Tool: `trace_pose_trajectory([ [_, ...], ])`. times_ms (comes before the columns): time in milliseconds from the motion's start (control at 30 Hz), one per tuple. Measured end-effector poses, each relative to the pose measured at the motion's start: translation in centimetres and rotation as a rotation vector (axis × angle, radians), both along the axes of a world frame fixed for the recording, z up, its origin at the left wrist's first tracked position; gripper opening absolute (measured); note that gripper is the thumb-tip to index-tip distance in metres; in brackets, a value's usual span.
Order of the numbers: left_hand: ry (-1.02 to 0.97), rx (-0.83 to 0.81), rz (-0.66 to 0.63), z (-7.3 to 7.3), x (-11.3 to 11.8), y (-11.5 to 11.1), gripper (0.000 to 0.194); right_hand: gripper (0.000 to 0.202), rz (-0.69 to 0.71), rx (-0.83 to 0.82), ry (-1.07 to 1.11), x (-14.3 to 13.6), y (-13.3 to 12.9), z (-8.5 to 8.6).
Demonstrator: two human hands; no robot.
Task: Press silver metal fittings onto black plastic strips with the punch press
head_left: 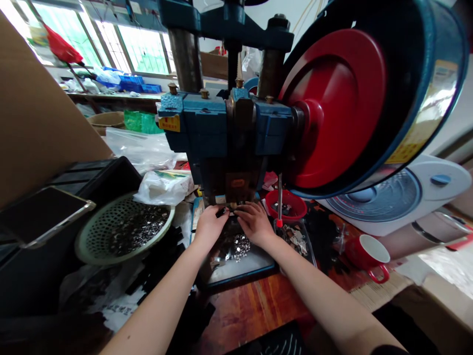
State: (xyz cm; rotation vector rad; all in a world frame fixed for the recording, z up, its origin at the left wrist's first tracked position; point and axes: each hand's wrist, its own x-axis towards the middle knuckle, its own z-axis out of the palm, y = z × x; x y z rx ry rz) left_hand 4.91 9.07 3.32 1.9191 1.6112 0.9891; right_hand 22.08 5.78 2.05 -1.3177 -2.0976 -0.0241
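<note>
Both of my hands are at the foot of a blue press (205, 128), under its ram. My left hand (210, 226) has thumb and fingers pinched at a small dark piece by the die; its kind is too small to tell. Opposite it, my right hand (256, 224) curls its fingers in toward the same spot, and what its fingertips grip is hidden. Just below the hands, a pile of small shiny metal pieces (241, 247) lies on a white, blue-edged tray (236, 270).
At left stand a pale green basket (88, 236) of small dark metal parts and a phone (46, 214). A red bowl (302, 206), a clear box of metal bits (297, 239) and a red mug (364, 254) are at right. The red flywheel (343, 108) overhangs the right side.
</note>
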Motion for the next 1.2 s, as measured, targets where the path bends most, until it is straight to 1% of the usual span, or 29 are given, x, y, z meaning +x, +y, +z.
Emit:
trace_pose_trajectory([
  [233, 0.036, 0.019, 0.028, -0.1, 0.1, -0.4, 0.024, 0.03, -0.001, 0.028, -0.146, 0.1, -0.4, 0.6],
  [467, -0.047, -0.02, -0.017, -1.2, 0.0, 0.2, 0.024, 0.032, -0.035, 0.016, -0.223, -0.7, -0.5, 1.5],
  [600, -0.07, -0.055, -0.031, -1.3, 0.1, 0.3, 0.024, 0.033, -0.028, -0.009, -0.235, -0.9, -0.8, 1.8],
  [700, -0.059, -0.051, -0.048, -1.1, 0.2, 0.1, 0.023, 0.035, -0.023, -0.039, -0.219, -1.0, -0.9, 1.9],
  [900, -0.028, -0.028, -0.065, -1.0, 0.1, -0.2, 0.023, 0.029, -0.019, -0.133, -0.064, -0.9, -0.1, 1.7],
  [1033, -0.028, -0.015, -0.07, -1.1, 0.1, -0.2, 0.022, 0.03, 0.021, -0.098, -0.068, -0.2, -0.4, 1.5],
  [1200, -0.044, -0.012, -0.064, -1.1, 0.1, -0.3, 0.022, 0.032, 0.053, -0.013, -0.21, 0.2, -0.9, 1.8],
])
